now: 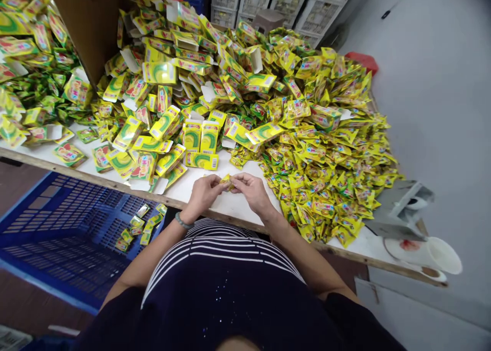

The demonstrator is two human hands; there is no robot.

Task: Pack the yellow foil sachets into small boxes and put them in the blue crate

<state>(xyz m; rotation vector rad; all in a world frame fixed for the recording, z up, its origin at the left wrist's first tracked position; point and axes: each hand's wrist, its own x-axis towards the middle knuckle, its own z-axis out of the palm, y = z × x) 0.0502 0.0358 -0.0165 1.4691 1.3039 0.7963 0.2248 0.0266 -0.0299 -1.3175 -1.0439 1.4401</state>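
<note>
I count two hands, my left hand (203, 191) and my right hand (252, 190), with one packet (227, 179) in them; also one bracelet (183, 221), one near blue crate (65, 243), one white cup (444, 256). Heaped packets (326, 172) and boxes (159, 73) are too many for counting.

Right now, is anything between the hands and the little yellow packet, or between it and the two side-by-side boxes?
Nothing visible separates the left hand or right hand from the yellow packet; both touch it. Another box lies crosswise before those two boxes, partly in the way.
</note>
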